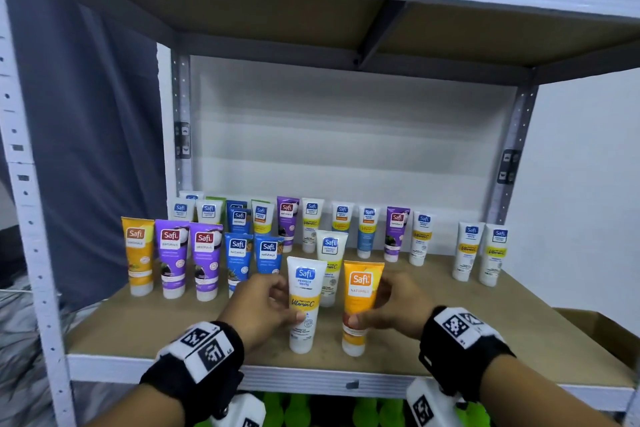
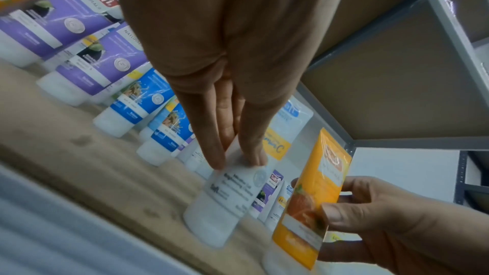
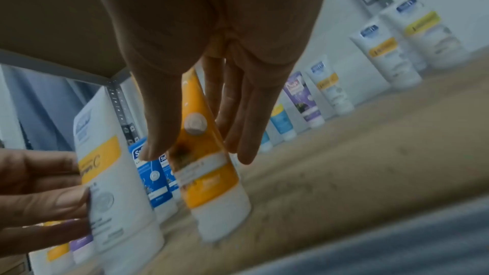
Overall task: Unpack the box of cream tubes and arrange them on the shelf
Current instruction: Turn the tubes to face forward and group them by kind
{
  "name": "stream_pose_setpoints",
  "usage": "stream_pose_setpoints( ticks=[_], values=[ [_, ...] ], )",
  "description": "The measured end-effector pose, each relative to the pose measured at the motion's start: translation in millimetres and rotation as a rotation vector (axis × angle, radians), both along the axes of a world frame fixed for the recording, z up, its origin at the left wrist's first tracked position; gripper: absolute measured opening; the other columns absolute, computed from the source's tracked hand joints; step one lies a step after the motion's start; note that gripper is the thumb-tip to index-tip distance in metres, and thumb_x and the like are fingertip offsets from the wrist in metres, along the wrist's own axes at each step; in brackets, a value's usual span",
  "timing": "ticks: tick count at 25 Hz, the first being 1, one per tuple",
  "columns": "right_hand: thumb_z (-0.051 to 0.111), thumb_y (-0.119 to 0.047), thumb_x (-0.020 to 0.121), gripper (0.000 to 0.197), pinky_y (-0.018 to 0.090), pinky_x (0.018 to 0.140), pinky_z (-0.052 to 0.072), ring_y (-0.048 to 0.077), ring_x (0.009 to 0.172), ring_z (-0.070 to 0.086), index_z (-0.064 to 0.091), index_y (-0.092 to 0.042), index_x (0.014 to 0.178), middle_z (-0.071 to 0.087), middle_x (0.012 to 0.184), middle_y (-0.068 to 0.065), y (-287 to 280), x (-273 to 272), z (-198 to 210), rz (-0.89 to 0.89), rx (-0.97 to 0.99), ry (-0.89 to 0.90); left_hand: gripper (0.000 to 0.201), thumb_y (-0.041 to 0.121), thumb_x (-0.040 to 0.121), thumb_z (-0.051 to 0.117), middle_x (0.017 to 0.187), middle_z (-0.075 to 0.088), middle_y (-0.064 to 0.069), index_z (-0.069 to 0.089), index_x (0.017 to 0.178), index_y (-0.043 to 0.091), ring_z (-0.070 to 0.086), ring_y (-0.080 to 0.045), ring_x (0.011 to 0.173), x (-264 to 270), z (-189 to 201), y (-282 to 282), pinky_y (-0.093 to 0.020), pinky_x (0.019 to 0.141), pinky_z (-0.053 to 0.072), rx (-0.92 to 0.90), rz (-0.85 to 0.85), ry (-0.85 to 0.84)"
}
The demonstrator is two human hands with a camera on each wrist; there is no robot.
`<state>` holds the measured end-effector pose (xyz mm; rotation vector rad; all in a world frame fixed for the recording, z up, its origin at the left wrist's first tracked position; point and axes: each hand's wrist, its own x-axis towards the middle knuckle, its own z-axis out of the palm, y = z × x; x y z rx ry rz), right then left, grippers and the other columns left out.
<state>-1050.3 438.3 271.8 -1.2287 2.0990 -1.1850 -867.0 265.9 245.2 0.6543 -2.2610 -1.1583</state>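
Observation:
My left hand (image 1: pixel 277 302) grips a white Vitamin C cream tube (image 1: pixel 304 305) that stands cap-down near the front of the wooden shelf (image 1: pixel 138 322). In the left wrist view the fingers (image 2: pixel 214 143) pinch that white tube (image 2: pixel 225 196) from above. My right hand (image 1: pixel 384 305) holds an orange Naturals tube (image 1: pixel 360 302) upright just to the right of it. The right wrist view shows the thumb and fingers (image 3: pixel 158 129) round the orange tube (image 3: pixel 209 164), with the white tube (image 3: pixel 113 185) beside it. The box is not in view.
Several tubes stand in rows behind: orange and purple ones (image 1: pixel 173 260) at the left, blue ones (image 1: pixel 239 256), white ones along the back, two white ones (image 1: pixel 481 253) at the right. A cardboard edge (image 1: pixel 595 329) shows at the right. Green items (image 1: pixel 367 412) sit below.

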Motion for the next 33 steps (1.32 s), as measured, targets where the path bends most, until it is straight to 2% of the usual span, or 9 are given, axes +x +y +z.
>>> stream_pose_setpoints(
  ticks=[4, 6, 9, 13, 15, 17, 21, 25, 33],
  values=[
    [0.088, -0.008, 0.063, 0.046, 0.037, 0.076, 0.061, 0.016, 0.087, 0.072, 0.067, -0.011, 0.104, 0.076, 0.094, 0.002, -2, -2, -30, -0.001, 0.012, -0.076, 0.033, 0.017, 0.062, 0.089, 0.083, 0.075, 0.001, 0.069, 0.089, 0.015, 0.072, -0.01, 0.077, -4, -13, 0, -0.039, 0.081, 0.058, 0.001, -0.009, 0.013],
    [0.09, -0.015, 0.061, 0.049, 0.039, 0.081, 0.059, 0.015, 0.091, 0.071, 0.067, -0.015, 0.104, 0.075, 0.096, 0.0, -3, -7, -38, 0.001, 0.011, -0.041, 0.032, 0.017, 0.064, 0.088, 0.083, 0.075, 0.001, 0.068, 0.089, 0.015, 0.072, -0.008, 0.076, -8, -15, 3, -0.036, 0.081, 0.058, -0.009, 0.002, 0.009],
    [0.09, -0.026, 0.059, 0.05, 0.038, 0.087, 0.057, 0.011, 0.094, 0.069, 0.067, -0.022, 0.103, 0.074, 0.098, -0.004, -1, -12, -40, 0.021, 0.038, 0.053, 0.028, 0.018, 0.066, 0.087, 0.081, 0.074, 0.002, 0.068, 0.087, 0.017, 0.071, -0.006, 0.074, -17, -14, 7, -0.035, 0.079, 0.058, -0.028, 0.009, -0.014],
    [0.089, -0.018, 0.063, 0.04, 0.033, 0.089, 0.056, 0.007, 0.092, 0.069, 0.065, -0.024, 0.095, 0.074, 0.096, -0.005, 10, -22, -36, 0.023, 0.038, 0.089, 0.027, 0.023, 0.064, 0.087, 0.079, 0.073, 0.005, 0.067, 0.082, 0.021, 0.07, -0.004, 0.075, -41, -9, 16, -0.032, 0.08, 0.058, -0.079, 0.026, -0.086],
    [0.089, -0.019, 0.063, 0.042, 0.031, 0.089, 0.056, 0.005, 0.092, 0.069, 0.065, -0.025, 0.097, 0.074, 0.097, -0.007, 18, -29, -35, 0.006, 0.044, 0.091, 0.029, 0.026, 0.064, 0.087, 0.079, 0.071, 0.007, 0.065, 0.082, 0.022, 0.067, -0.003, 0.077, -56, -1, 24, -0.026, 0.078, 0.056, -0.124, 0.03, -0.151],
    [0.09, -0.023, 0.061, 0.047, 0.032, 0.09, 0.055, 0.004, 0.094, 0.068, 0.065, -0.026, 0.101, 0.073, 0.098, -0.009, 26, -38, -35, -0.017, 0.056, 0.098, 0.031, 0.027, 0.064, 0.087, 0.078, 0.069, 0.007, 0.062, 0.08, 0.022, 0.066, -0.004, 0.075, -72, 5, 33, -0.027, 0.077, 0.056, -0.151, 0.024, -0.186],
    [0.09, -0.024, 0.061, 0.048, 0.031, 0.087, 0.057, 0.005, 0.092, 0.069, 0.066, -0.023, 0.102, 0.074, 0.096, -0.008, 47, -56, -36, -0.06, 0.066, 0.097, 0.026, 0.025, 0.072, 0.083, 0.088, 0.07, 0.003, 0.059, 0.08, 0.02, 0.057, -0.003, 0.07, -107, 15, 49, -0.014, 0.062, 0.042, -0.202, -0.026, -0.258],
    [0.091, -0.027, 0.059, 0.047, 0.033, 0.087, 0.057, 0.006, 0.09, 0.07, 0.068, -0.022, 0.099, 0.075, 0.094, -0.007, 66, -73, -37, -0.093, 0.074, 0.123, 0.031, 0.029, 0.069, 0.085, 0.09, 0.07, -0.001, 0.058, 0.079, 0.016, 0.066, -0.014, 0.087, -135, 21, 57, -0.022, 0.069, 0.044, -0.234, -0.021, -0.323],
    [0.089, -0.018, 0.063, 0.041, 0.022, 0.081, 0.056, 0.002, 0.085, 0.07, 0.069, -0.019, 0.1, 0.075, 0.091, -0.009, 80, -82, -35, -0.102, 0.034, 0.118, 0.036, 0.03, 0.072, 0.082, 0.106, 0.071, -0.004, 0.067, 0.099, 0.013, 0.066, -0.018, 0.098, -177, 29, 64, -0.025, 0.082, 0.049, -0.347, -0.111, -0.382]
  ],
)
